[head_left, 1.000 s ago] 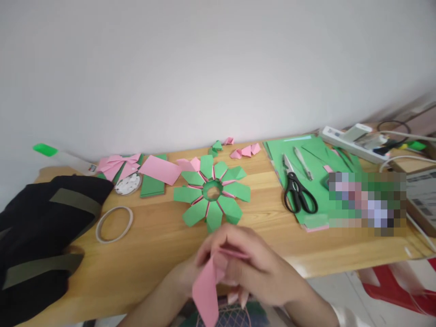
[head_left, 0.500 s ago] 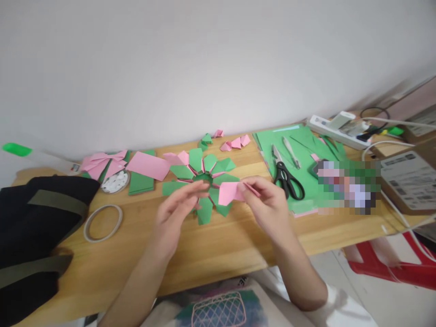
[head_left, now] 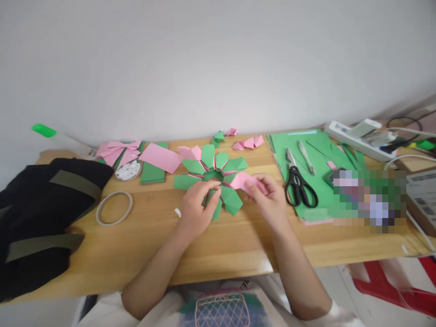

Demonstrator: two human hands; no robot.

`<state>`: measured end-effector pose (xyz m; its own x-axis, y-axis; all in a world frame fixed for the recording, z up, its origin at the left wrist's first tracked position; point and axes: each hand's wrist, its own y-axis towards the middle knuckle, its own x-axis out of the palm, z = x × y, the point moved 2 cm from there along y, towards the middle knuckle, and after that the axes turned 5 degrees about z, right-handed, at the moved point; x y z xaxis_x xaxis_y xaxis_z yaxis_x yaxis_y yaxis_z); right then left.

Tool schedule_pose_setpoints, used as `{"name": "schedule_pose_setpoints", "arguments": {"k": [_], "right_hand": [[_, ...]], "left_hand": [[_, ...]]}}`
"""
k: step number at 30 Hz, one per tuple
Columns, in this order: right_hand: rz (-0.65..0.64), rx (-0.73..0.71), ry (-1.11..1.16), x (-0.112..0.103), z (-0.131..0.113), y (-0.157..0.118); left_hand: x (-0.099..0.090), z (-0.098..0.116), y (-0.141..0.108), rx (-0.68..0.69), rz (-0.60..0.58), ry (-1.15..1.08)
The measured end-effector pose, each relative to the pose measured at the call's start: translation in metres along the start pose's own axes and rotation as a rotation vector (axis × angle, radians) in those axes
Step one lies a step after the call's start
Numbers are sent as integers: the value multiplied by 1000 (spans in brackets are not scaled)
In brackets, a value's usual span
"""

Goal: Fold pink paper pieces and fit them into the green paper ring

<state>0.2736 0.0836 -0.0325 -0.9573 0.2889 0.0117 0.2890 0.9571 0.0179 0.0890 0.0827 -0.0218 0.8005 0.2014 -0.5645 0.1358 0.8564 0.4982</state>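
Note:
A ring of folded green paper pieces [head_left: 208, 156] with pink inner folds lies on the wooden table. My left hand [head_left: 200, 206] is over its lower left part, thumb and index finger brought close together at the inner edge; whatever lies between the fingertips is too small to make out. On the right, my right hand [head_left: 269, 200] pinches a folded pink paper piece [head_left: 241, 180], whose free end points at the ring's right side. A small white scrap [head_left: 177, 212] rests left of my left hand.
Scissors [head_left: 297, 184] and a cutter [head_left: 307, 157] lie on green sheets [head_left: 318, 200] at right. A tape ring [head_left: 114, 209], pink sheet [head_left: 161, 157] and black cloth bag [head_left: 68, 200] are at left. Behind the ring are small pink folded pieces [head_left: 248, 143].
The view has shifted, moving the table's things rightward. My left hand's fingers have drawn in from stretched out to nearly touching. The pink piece has turned in my right hand. The white scrap is newly visible.

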Motion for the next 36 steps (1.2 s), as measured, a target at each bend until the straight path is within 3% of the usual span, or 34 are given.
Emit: {"name": "schedule_pose_setpoints", "arguments": {"k": [3,5,8,13,18,26,30,32,36], "right_hand": [[199,77,95,-9,0,5],[219,92,105,-12,0,7],[124,129,64,-11,-1,5],[-71,211,13,0,1,-3],[-248,120,-28,9,3,-9],[-180,158,47,5,1,-4],[-253,175,30,7,2,-6],[-211,134,4,6,2,-5],[143,4,-95,-8,5,3]], "left_hand": [[3,-1,-2,159,-43,101],[6,0,-4,230,-101,143],[10,0,-7,226,-158,166],[6,2,-6,124,-123,97],[3,3,-4,22,-69,65],[1,3,-3,-10,-66,-1],[1,4,-2,23,-50,12],[1,3,-2,29,-41,18],[-1,2,0,-5,-24,27]]}}
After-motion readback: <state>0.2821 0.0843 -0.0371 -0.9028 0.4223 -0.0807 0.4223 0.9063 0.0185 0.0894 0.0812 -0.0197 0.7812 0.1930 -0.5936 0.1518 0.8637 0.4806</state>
